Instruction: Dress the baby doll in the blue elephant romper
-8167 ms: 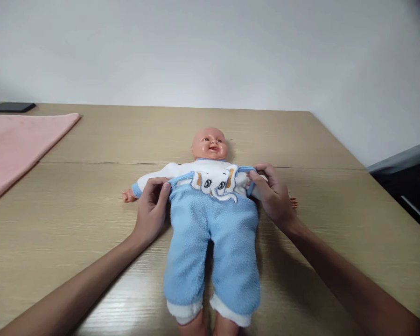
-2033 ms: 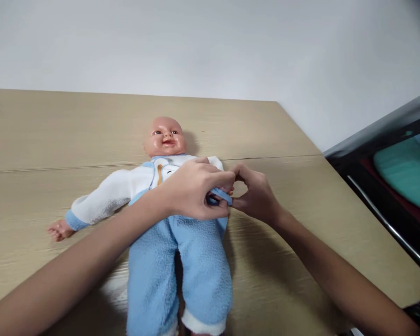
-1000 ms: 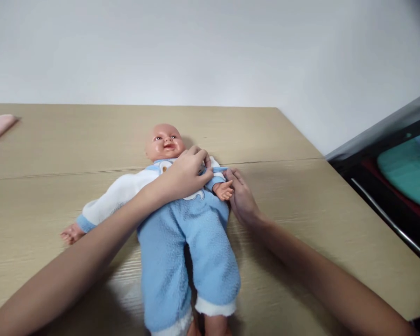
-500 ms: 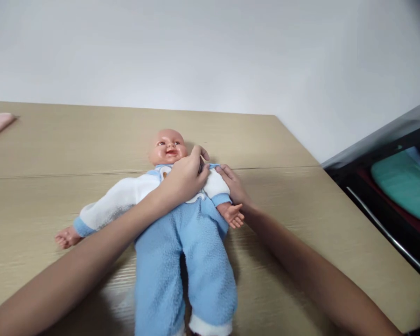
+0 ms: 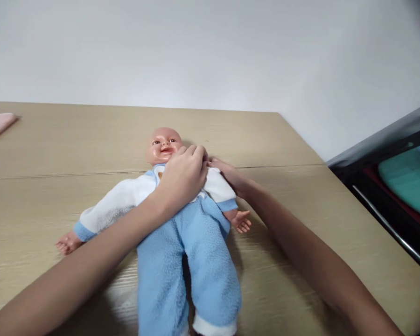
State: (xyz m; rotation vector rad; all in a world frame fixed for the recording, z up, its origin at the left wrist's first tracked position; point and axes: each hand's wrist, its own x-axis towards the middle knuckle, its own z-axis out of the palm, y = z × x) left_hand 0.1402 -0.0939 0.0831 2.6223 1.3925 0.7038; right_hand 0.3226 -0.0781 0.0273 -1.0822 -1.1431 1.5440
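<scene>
A bald plastic baby doll (image 5: 198, 224) in a white-and-blue fleece suit was laid face-up on the pale wood-grain worktop (image 5: 266, 137). Its white-and-orange chest motif (image 5: 159, 174) was partly covered by the left hand (image 5: 186, 172), bent beside the doll's left shoulder; there the right hand (image 5: 229, 172) was set, its fingertips hidden. Whether either grip was pinching fabric could not be told. Worktop was exposed along both sides of the doll, bounded by a back edge (image 5: 126, 108) behind its head and a slanting edge (image 5: 301, 140) off its left.
</scene>
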